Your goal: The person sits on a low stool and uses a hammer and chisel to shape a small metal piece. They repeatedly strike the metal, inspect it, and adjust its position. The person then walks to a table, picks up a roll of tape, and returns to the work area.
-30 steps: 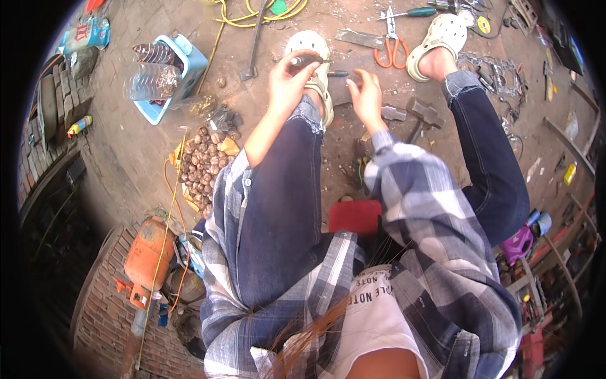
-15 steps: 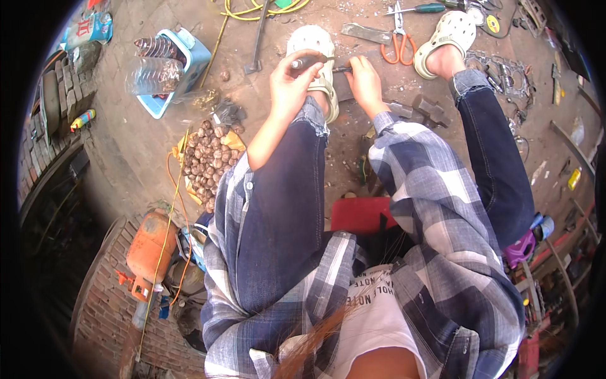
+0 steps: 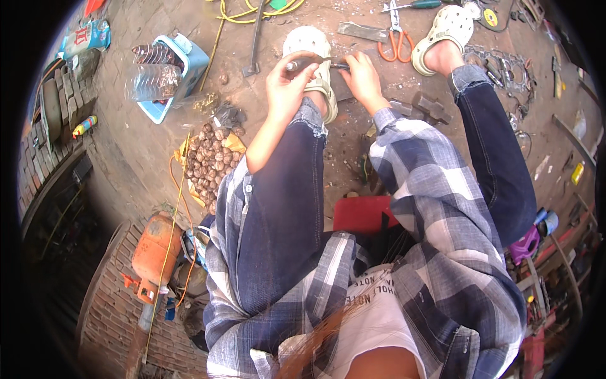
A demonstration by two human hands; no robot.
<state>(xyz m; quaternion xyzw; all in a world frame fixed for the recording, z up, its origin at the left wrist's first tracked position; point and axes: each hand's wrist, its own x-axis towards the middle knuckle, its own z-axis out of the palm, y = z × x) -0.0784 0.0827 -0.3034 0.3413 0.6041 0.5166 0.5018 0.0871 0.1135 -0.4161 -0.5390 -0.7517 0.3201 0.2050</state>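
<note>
My left hand (image 3: 285, 88) is closed round a dark, rounded handle-like piece (image 3: 303, 61) with a pale grey end. A thin tip seems to run from it toward the right. Opposite it, my right hand (image 3: 365, 79) pinches a short, thin dark rod (image 3: 339, 66) whose end points at the left hand's piece. A small gap seems to lie between the two, just over my left clog (image 3: 307, 41); what exactly either piece is I cannot make out.
Walnuts (image 3: 211, 158) lie heaped at the left, near a blue basket (image 3: 199, 63) holding clear plastic bottles. Orange-handled scissors (image 3: 396, 47), a flat metal bar (image 3: 362, 31) and a hammer head (image 3: 431, 108) lie ahead. An orange gas cylinder (image 3: 156, 248) stands lower left.
The whole view has shifted slightly. Both hands keep their grips and nearly the same places, with the two pieces still end toward end.
</note>
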